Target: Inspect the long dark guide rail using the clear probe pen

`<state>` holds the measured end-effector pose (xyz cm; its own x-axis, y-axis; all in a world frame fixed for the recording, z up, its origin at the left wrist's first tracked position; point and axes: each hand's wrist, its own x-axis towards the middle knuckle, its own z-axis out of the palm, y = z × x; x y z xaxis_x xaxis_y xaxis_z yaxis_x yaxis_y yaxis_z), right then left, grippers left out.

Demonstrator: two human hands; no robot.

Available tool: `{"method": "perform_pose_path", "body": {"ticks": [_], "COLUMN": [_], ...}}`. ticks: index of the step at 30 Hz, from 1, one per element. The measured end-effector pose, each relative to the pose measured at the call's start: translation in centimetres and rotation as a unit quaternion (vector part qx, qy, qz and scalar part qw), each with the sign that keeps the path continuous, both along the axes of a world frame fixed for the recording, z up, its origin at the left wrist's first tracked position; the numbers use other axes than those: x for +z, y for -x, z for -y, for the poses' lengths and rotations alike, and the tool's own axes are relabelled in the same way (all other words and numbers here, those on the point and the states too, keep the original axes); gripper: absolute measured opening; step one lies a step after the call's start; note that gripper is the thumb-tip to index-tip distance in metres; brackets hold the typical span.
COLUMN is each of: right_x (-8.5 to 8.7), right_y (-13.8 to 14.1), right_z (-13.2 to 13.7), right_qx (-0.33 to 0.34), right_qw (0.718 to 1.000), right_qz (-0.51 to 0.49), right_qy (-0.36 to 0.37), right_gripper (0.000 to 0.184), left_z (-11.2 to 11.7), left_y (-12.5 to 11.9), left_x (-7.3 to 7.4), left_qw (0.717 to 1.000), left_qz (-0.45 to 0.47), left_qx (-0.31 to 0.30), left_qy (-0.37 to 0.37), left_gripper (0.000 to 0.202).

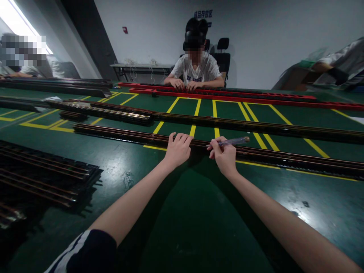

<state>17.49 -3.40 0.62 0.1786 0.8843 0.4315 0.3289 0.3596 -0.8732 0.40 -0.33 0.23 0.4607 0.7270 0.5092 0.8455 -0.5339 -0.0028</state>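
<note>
A long dark strip with copper-coloured lines [133, 136] runs across the green table in front of me. My left hand [179, 148] rests palm down on it, fingers apart and bent over its far edge. Just to the right, my right hand [224, 154] grips a slim pen-like tool with a clear handle [233, 141] and a brownish end cap. The tool's thin tip points left, close above the strip; whether it touches cannot be made out. My right fingertips are also near the strip.
More dark strips [187, 120] lie beyond, and a stack of them [42, 167] is at the near left. Red slotted rails [256, 98] run along the far side, where a person [196, 68] in a headset works. Yellow tape lines [167, 115] mark the green table [199, 220].
</note>
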Motion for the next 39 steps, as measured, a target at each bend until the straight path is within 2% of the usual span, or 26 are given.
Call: {"method": "perform_pose_path", "body": {"ticks": [5,11,18,28,34,39], "right_x": [0.05,0.15,0.33,0.27,-0.02,0.11], "right_y": [0.02,0.02,0.03,0.02,-0.08,-0.05], "right_z": [0.12,0.27,0.32,0.40,0.08,0.13], "right_qx": [0.007,-0.017,0.025,-0.038,-0.003,-0.004], "right_qw": [1.000,1.000,1.000,0.999,0.999,0.999], "right_qz": [0.007,0.005,0.010,-0.007,-0.047,-0.052], "right_qy": [-0.001,-0.011,0.012,-0.009,0.013,0.017], "right_gripper": [0.025,0.026,0.030,0.027,0.027,0.026], "left_z": [0.11,0.06,0.06,-0.26,-0.25,-0.22], "left_y": [0.06,0.17,0.48,0.54,0.50,0.48], "left_x": [0.21,0.55,0.50,-0.04,-0.01,0.03], "left_qw": [1.000,1.000,0.999,0.998,0.999,0.999], "left_qz": [0.006,0.013,0.024,0.030,0.029,0.028], "left_qx": [0.007,0.020,-0.014,-0.036,-0.027,-0.023], "left_qy": [0.005,0.018,0.023,0.034,0.035,0.040], "left_gripper": [0.040,0.041,0.039,0.039,0.037,0.035]}}
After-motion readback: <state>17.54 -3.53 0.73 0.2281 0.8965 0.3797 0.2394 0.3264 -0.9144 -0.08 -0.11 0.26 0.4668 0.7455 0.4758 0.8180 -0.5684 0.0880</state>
